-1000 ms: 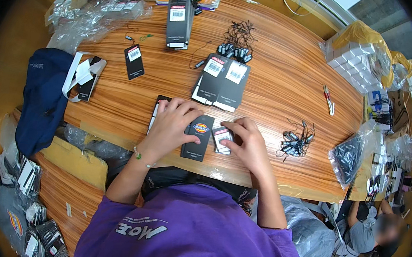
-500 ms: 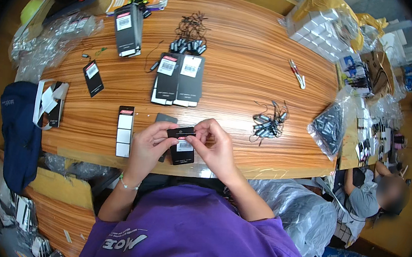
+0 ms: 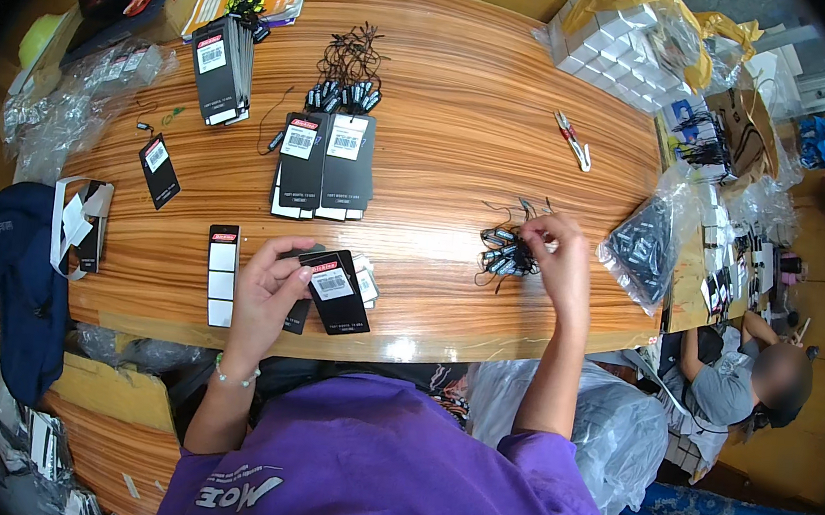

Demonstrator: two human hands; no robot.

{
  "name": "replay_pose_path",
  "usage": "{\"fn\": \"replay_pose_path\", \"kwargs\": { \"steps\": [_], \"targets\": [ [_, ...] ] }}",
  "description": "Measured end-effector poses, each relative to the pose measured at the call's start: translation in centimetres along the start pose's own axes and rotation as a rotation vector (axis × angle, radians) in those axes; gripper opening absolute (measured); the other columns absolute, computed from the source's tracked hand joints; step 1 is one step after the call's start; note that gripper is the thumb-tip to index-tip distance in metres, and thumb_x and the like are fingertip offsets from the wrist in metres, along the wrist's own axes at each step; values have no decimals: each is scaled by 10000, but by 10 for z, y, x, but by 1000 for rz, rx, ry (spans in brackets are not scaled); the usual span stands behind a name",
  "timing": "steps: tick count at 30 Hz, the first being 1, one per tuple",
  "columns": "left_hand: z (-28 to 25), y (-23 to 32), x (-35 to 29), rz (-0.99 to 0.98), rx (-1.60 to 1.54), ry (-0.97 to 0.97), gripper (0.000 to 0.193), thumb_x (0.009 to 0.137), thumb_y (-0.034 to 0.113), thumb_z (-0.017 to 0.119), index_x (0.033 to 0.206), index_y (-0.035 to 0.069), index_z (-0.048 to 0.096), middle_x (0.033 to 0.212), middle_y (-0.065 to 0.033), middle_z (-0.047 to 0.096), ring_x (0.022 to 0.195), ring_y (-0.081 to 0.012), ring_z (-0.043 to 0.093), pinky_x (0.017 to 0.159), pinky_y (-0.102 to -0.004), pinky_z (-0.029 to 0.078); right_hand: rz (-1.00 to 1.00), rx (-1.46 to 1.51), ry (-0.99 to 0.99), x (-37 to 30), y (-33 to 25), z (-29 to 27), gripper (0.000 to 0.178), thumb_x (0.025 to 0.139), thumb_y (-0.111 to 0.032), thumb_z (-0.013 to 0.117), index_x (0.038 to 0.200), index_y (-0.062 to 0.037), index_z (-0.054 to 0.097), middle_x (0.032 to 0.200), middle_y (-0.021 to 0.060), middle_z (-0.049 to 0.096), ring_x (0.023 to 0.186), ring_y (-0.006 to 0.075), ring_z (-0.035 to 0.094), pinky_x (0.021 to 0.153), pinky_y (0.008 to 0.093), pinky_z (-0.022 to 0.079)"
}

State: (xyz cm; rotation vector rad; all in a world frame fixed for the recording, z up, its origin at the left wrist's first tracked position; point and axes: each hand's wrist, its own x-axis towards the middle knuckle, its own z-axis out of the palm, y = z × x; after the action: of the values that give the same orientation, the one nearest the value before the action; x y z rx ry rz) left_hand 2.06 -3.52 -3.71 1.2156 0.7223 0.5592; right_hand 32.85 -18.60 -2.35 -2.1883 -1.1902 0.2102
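Observation:
My left hand point(image 3: 269, 288) pinches a black hang tag point(image 3: 335, 297) with a red band and a white barcode sticker at its upper edge. Part of a white-faced tag point(image 3: 367, 281) shows behind it, and a dark tag point(image 3: 297, 318) lies partly under the hand. Off to the right, my right hand point(image 3: 563, 258) has its fingers closed together at the edge of a pile of black tag strings point(image 3: 506, 254) with small grey-black seals. What the fingertips pinch there is hidden. A black card with white panels point(image 3: 220, 278) lies left of my left hand.
Black tag stacks point(image 3: 346, 175) with strung seals point(image 3: 344, 97) lie mid-table; another stack point(image 3: 218, 76) stands far left, near a single tag point(image 3: 159, 171). Red-handled snips point(image 3: 573, 142), a bag of seals point(image 3: 643, 247) and white boxes point(image 3: 615, 53) are right. A person point(image 3: 731, 382) sits beyond.
My right hand has left the tag and moved right to the pile of strings. My left hand keeps the tag, now tilted. The whole view has shifted slightly.

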Motion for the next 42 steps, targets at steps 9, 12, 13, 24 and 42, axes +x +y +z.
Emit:
{"fn": "replay_pose_path", "kwargs": {
  "steps": [9, 12, 13, 24, 42],
  "targets": [
    [14, 1, -2, 7, -41, -80, 192, 901, 28, 484, 1091, 4, 468, 872, -59, 617, 794, -80, 561, 730, -209, 447, 20, -34, -25, 2, 7, 14, 79, 719, -42, 665, 756, -8, 604, 752, 72, 574, 727, 197, 547, 666, 299, 428],
    [9, -5, 0, -8, -50, -160, 143, 903, 27, 480, 1043, -2, 489, 906, -67, 613, 835, -88, 562, 755, -217, 446, 171, 344, 9, -1, 6, 6, 60, 757, -25, 638, 793, -12, 590, 744, 38, 570, 693, 145, 543, 648, 256, 425],
    [12, -3, 0, -4, -40, -185, 131, 903, 27, 480, 1030, -5, 497, 915, -69, 612, 845, -90, 562, 759, -218, 447, 226, 528, 28, -3, 3, 3, 58, 774, -22, 627, 810, -8, 583, 744, 26, 566, 687, 120, 536, 649, 234, 423],
    [69, 14, 26, 117, 8, -436, 100, 872, -13, 495, 954, -15, 551, 1027, -93, 597, 936, -137, 577, 814, -255, 467, 233, 1325, -61, -19, -52, 18, 188, 823, -26, 573, 1007, -15, 539, 853, 88, 620, 768, 114, 572, 680, 212, 442],
    [79, 6, 26, 192, 277, -400, 121, 859, 48, 540, 929, -6, 624, 841, -61, 648, 759, -88, 586, 692, -238, 464, 357, 1829, -394, -10, -74, 45, 87, 829, -153, 566, 863, -75, 547, 880, 4, 494, 826, 110, 476, 717, 287, 412]
  ]
}}
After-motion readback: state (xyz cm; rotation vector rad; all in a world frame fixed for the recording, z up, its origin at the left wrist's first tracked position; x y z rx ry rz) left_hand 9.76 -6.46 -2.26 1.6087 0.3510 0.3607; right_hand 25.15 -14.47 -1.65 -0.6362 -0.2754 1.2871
